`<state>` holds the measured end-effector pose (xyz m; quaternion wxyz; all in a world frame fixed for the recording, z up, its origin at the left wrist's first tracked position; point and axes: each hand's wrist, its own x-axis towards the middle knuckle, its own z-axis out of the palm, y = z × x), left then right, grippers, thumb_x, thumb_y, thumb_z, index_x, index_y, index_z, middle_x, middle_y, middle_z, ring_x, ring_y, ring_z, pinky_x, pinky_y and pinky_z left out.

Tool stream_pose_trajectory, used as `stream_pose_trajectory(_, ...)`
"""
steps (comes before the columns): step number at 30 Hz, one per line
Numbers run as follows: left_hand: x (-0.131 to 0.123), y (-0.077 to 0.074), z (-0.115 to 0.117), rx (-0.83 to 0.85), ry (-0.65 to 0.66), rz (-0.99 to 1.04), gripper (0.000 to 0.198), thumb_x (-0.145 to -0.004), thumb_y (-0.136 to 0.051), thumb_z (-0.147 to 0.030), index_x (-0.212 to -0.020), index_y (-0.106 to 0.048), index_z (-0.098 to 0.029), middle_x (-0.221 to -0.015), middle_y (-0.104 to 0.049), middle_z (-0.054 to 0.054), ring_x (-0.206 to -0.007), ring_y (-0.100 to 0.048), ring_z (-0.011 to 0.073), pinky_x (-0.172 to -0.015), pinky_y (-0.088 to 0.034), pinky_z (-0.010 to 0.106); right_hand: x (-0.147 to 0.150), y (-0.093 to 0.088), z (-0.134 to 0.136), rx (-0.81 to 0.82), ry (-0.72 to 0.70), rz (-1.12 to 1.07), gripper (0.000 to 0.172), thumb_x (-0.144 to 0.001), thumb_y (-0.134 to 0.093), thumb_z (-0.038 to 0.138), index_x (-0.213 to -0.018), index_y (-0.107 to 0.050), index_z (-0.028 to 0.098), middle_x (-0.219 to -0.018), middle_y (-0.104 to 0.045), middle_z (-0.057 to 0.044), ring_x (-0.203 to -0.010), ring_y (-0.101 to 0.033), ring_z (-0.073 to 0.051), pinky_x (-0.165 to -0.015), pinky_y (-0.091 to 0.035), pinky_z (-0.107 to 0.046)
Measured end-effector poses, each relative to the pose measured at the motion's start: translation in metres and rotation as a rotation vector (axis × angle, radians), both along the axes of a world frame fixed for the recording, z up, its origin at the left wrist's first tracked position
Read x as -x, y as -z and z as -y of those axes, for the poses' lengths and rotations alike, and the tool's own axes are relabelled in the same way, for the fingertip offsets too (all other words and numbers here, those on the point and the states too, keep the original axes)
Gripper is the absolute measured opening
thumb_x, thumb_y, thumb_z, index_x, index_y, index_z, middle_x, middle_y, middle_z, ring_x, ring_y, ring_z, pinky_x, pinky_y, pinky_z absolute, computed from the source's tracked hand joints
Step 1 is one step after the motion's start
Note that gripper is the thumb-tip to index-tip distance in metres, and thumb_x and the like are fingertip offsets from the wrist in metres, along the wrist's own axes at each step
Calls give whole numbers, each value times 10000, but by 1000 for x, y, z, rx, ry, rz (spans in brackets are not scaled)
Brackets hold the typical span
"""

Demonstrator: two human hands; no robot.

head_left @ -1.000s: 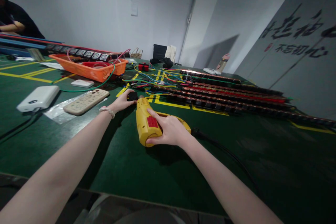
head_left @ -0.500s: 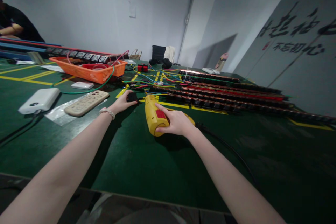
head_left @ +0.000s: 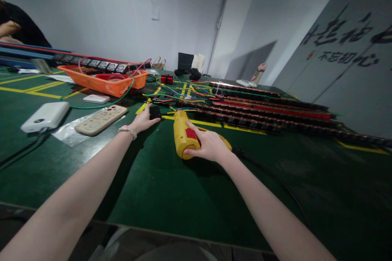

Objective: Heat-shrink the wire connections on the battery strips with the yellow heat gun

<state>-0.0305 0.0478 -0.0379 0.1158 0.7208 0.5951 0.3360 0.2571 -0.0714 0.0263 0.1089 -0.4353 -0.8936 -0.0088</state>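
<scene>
My right hand point(head_left: 208, 145) is wrapped round a yellow heat gun point(head_left: 183, 133) with a red label on its side. The gun's nozzle points away from me, towards a bundle of coloured wires point(head_left: 180, 97). From its handle a black cord point(head_left: 275, 171) trails off to the right. My left hand point(head_left: 143, 120), with a pale bracelet at the wrist, grips a small black block point(head_left: 154, 113) at the end of the wires. Some of its fingers are hidden behind the block. The block and the gun are apart.
Long dark strips point(head_left: 245, 114) lie across the right of the green table point(head_left: 147, 183). On the left are an orange basket point(head_left: 101, 82), a beige remote point(head_left: 101, 120) and a white power bank point(head_left: 45, 116). Another person point(head_left: 21, 24) sits at the far left.
My right hand and the heat gun have shifted slightly to the right. The left hand has barely moved, still on the black block. The other person's arm has risen.
</scene>
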Motion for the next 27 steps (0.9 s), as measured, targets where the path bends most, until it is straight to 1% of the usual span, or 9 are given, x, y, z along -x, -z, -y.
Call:
stream_pose_trajectory(4,0,-1,3,-41,52,74,758,-611,-641,-481,-1237,-357,-163,-1071,-544,115,-995,-532,266,-875,-411,390,2,2,4,8,-22,-18,932,-721,-426,700,-1424,-96,185,-1023,-625,-99,-852,-598,-265,-705,-379,-317)
stream_pose_trajectory(8,0,-3,3,-37,91,126,705,-597,-652,-464,-1186,-399,-171,-1057,-553,97,-965,-543,236,-853,-428,368,5,2,9,17,-69,-24,952,-706,-428,715,-1424,-100,182,-1046,-612,-108,-873,-592,-270,-723,-378,-325)
stream_pose_trajectory(12,1,-5,0,12,89,130,757,-593,-649,-491,-1225,-376,-174,-1045,-567,94,-940,-558,235,-829,-433,360,9,1,14,18,-90,-25,966,-693,-423,732,-1422,-118,175,-1055,-608,-118,-870,-593,-280,-726,-381,-334)
stream_pose_trajectory(20,3,-5,-4,77,35,-37,838,-634,-576,-596,-1311,-283,-199,-1060,-569,92,-940,-565,256,-842,-419,382,10,0,13,36,-93,-17,974,-686,-414,746,-1424,-95,198,-1077,-604,-111,-901,-592,-277,-752,-393,-333)
stream_pose_trajectory(23,3,-5,-4,72,31,-65,832,-644,-561,-603,-1314,-275,-202,-1060,-570,94,-953,-561,262,-848,-418,390,10,-1,11,38,-81,-19,973,-686,-419,744,-1425,-83,208,-1094,-599,-106,-919,-588,-280,-761,-398,-337)
stream_pose_trajectory(27,2,-4,-3,22,68,-83,802,-663,-545,-595,-1304,-283,-191,-1091,-549,104,-977,-552,264,-851,-421,394,8,0,6,36,-45,-17,961,-693,-407,743,-1426,-78,215,-1093,-600,-105,-928,-586,-283,-760,-398,-339)
